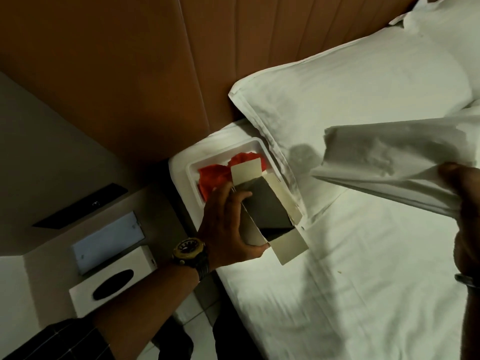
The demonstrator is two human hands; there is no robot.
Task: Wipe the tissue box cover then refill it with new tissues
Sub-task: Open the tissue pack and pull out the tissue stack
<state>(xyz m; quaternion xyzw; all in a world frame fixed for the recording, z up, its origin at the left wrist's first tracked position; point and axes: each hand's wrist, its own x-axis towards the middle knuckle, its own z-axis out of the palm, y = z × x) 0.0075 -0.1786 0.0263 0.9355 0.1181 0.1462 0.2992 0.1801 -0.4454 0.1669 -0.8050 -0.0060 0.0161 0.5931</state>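
My left hand grips an opened cardboard tissue carton with its flaps spread, held over the bed's corner. My right hand pinches a stack of white tissues, lifted above the bed at the right. A white tissue box cover with a dark oval slot stands on the bedside table at the lower left. Behind the carton lies a white tray-like piece on the bed's corner, with a red cloth in it.
The white bed fills the right half, with a pillow against the brown padded headboard. The bedside table carries a dark flat panel and a light switch plate. Tiled floor shows below.
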